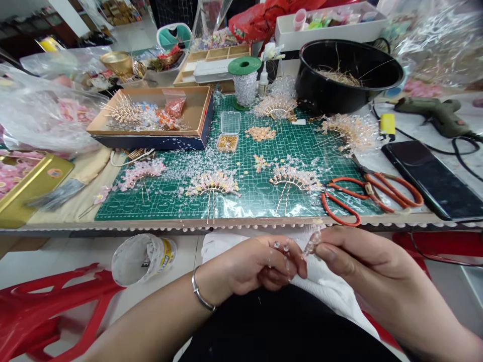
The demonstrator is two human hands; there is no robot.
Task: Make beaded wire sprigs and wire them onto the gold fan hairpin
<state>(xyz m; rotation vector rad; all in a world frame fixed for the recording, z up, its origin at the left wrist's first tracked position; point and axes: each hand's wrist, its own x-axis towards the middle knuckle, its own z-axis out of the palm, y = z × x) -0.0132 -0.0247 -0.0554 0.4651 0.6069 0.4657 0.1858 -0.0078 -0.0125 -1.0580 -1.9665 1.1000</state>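
Observation:
My right hand (362,261) pinches a small sprig of clear beads (312,242) between thumb and forefinger, just in front of the table edge. Close beside it, my left hand (256,264) is closed with curled fingers, and a few loose-looking clear beads (286,248) show against them. Any wire running between the hands is too fine to make out. Beyond the hands, beaded flower hairpins lie on the green cutting mat (177,208): a pink one (141,173), a pink-and-yellow one (213,183) and a pale peach one (296,177).
Red-handled scissors (341,216) and a dark phone (433,176) lie at the right, near a glue gun (433,113). Behind stand a black basin (339,98), a bead spool (245,83) and an open box (151,138). A white bucket (132,261) and red stool (86,301) are below left.

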